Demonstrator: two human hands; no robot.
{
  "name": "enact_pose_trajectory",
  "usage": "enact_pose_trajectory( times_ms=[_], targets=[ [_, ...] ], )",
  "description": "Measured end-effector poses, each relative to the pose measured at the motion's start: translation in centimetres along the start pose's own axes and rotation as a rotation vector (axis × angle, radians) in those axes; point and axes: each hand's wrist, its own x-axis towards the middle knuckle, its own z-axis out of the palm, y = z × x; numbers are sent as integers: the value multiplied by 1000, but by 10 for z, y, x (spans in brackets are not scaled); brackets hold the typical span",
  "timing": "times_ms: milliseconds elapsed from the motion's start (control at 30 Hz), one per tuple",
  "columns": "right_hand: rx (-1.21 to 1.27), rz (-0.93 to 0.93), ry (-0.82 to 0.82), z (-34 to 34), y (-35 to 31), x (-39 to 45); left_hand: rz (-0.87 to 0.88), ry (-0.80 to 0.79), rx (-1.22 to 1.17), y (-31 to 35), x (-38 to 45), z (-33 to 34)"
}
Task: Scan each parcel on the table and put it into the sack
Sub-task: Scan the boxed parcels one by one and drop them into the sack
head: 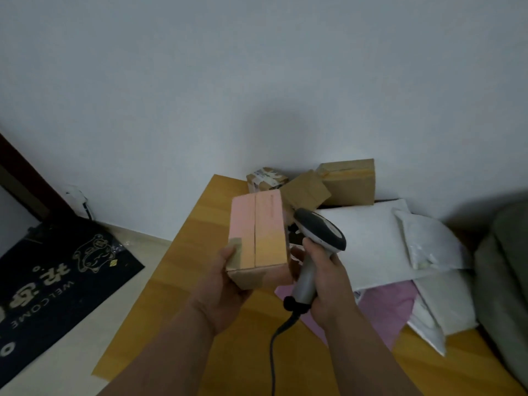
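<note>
My left hand (225, 290) grips a small cardboard box parcel (257, 235) from below, thumb on its top face, above the wooden table (200, 281). A reddish glow lies across the box's top. My right hand (328, 278) grips the handle of a grey and black barcode scanner (320, 230), whose head sits just right of the box and points toward it. The scanner's black cable (274, 352) hangs down toward me. No sack is in view.
Several more parcels lie on the table: cardboard boxes (347, 181) at the far edge by the wall, white poly mailers (371, 244) and a pink mailer (385, 310) at right. A grey sofa (505, 281) borders the right side. A dark welcome mat (51, 278) lies on the floor at left.
</note>
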Motion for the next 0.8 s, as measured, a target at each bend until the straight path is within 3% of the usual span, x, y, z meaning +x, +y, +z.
enact_pose_trajectory(
  times_ms=[133, 367, 633, 800],
  targets=[
    [45, -73, -16, -20, -11, -25, 8, 5, 50, -15, -25, 18],
    [36, -185, -27, -40, -21, -66, 182, 151, 490, -31, -47, 33],
    [-29, -247, 4, -46, -22, -93, 68, -218, 460, -40, -61, 33],
    [-89, -248, 57, -31, -16, -103, 71, -85, 394, -30, -64, 8]
  ],
)
